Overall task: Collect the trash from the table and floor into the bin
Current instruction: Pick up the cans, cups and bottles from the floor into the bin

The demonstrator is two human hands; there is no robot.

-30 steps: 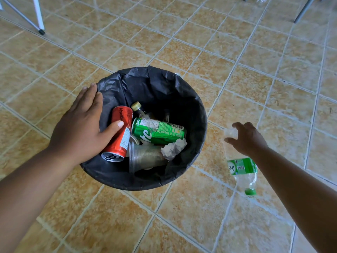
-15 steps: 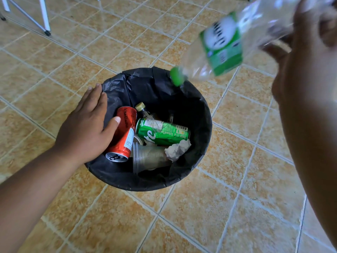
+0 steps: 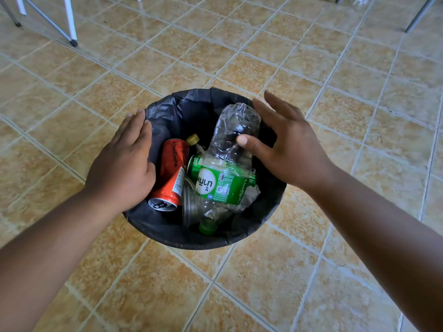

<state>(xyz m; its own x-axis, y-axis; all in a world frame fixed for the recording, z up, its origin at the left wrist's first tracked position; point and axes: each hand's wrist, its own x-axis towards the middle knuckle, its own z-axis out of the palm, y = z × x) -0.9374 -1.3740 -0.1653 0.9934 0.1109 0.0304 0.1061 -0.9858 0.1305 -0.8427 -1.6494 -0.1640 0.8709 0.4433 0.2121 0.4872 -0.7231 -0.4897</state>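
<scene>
A round bin with a black liner (image 3: 167, 236) stands on the tiled floor. Inside it lies a crumpled clear plastic bottle with a green label (image 3: 223, 180), its green cap pointing toward me. Under and beside the bottle are a red can (image 3: 171, 173), part of a green can (image 3: 193, 164), a small bottle with a gold cap (image 3: 193, 139) and a clear plastic cup (image 3: 188, 207). My left hand (image 3: 122, 168) rests flat on the bin's left rim. My right hand (image 3: 285, 149) is spread over the right rim, with its thumb touching the bottle's base.
White and grey folding legs (image 3: 69, 22) stand at the top left. A grey metal leg (image 3: 418, 15) slants at the top right. Tan tiled floor (image 3: 239, 295) surrounds the bin on all sides.
My right hand picked the green-label bottle off the floor, swung it over the bin and set it inside, then opened. My left hand stayed on the rim.
</scene>
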